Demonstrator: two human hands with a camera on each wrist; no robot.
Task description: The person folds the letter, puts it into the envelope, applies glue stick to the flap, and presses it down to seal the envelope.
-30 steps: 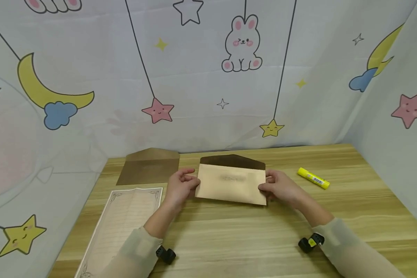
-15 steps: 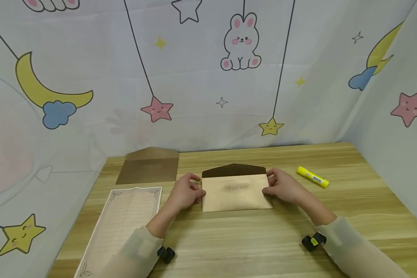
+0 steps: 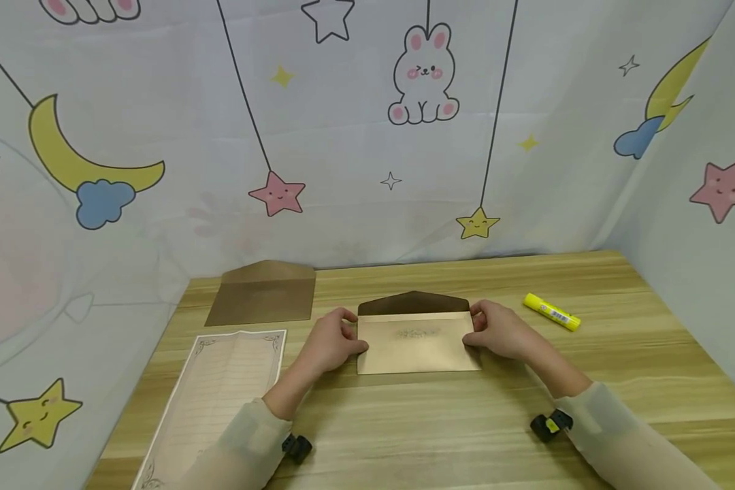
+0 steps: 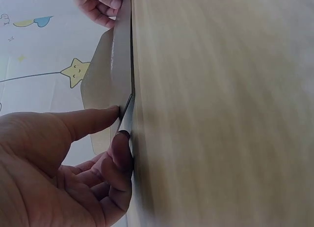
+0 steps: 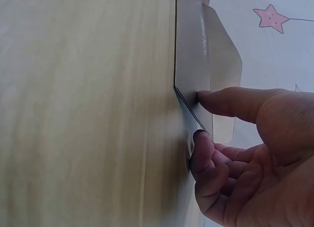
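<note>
A tan envelope (image 3: pixel 416 350) with its dark flap (image 3: pixel 414 302) raised lies flat near the middle of the wooden table, flap side to the back. My left hand (image 3: pixel 333 344) pinches its left edge, thumb on top and fingers beneath, as the left wrist view shows of the envelope (image 4: pixel 122 65). At the opposite short edge, my right hand (image 3: pixel 501 331) pinches the corner the same way; in the right wrist view the thumb presses on the envelope (image 5: pixel 190 50) with curled fingers under the edge. A blurry printed mark shows on its front.
A second brown envelope (image 3: pixel 261 299) lies at the back left, flap unfolded. In front of it is a lined letter sheet (image 3: pixel 233 381) with ornate corners. A yellow glue stick (image 3: pixel 552 312) rests at right. A patterned cloth (image 3: pixel 355 136) hangs behind the table.
The envelope has come down toward me and now lies level, where it was tilted a second ago. Both hands moved with it, and the left thumb has slid slightly further onto it.
</note>
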